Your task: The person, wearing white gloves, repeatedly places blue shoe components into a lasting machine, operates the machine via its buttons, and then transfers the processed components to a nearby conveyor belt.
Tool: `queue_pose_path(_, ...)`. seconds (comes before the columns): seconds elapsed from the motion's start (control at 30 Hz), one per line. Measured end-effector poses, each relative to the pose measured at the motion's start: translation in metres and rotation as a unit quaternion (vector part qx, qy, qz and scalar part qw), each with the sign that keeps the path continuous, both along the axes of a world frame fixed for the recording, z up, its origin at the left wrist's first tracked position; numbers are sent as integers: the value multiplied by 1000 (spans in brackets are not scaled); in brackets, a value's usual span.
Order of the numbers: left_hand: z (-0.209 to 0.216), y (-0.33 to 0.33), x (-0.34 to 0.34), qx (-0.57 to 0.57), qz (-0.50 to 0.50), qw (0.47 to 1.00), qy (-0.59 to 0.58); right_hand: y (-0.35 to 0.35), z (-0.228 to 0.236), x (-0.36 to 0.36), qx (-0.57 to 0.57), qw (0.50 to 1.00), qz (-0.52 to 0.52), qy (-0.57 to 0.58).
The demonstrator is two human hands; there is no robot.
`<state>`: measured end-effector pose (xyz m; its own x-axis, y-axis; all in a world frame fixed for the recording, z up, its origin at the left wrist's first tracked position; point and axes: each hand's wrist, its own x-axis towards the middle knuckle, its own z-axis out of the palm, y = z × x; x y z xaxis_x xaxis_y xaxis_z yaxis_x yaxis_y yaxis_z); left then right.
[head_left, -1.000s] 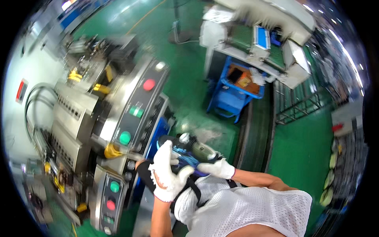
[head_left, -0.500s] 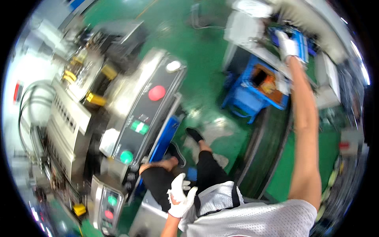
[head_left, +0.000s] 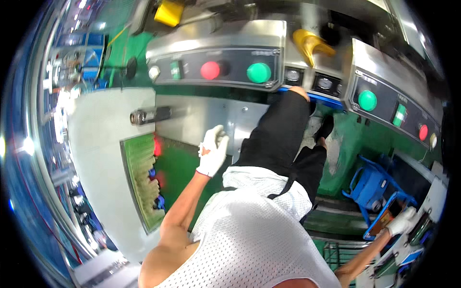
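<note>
My left hand, in a white glove, hangs in front of my lap beside a metal plate. Its fingers are loosely bent and apart, with nothing visible in them. Out at the lower right, my gloved right hand is at the edge of a cluttered bench, just beside a brown tray on a blue stool. Blur and distance hide its fingers and anything between them.
Ahead stands a machine with a left control panel and a right control panel, both carrying red and green buttons. A yellow part sits between them. At left, a pale table borders a green-lined opening; a dark cylinder lies nearby.
My view has swung round, bringing the control panels in front of me. My right arm, earlier reaching forward to blue items on the bench, now extends low to the right. My left hand stays near my lap.
</note>
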<state>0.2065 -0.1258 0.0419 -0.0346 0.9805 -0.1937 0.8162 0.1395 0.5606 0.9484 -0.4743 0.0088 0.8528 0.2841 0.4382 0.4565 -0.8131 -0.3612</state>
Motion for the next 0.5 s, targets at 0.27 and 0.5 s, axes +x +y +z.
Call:
queue_pose_path(0.27,-104,-65,-173,-12,221,972,79,283,1,-387,106,780,397,471)
queue_pose_path(0.5,-122,-165,-325,27,382,885,265,395,3,-575,-172,543,749,338)
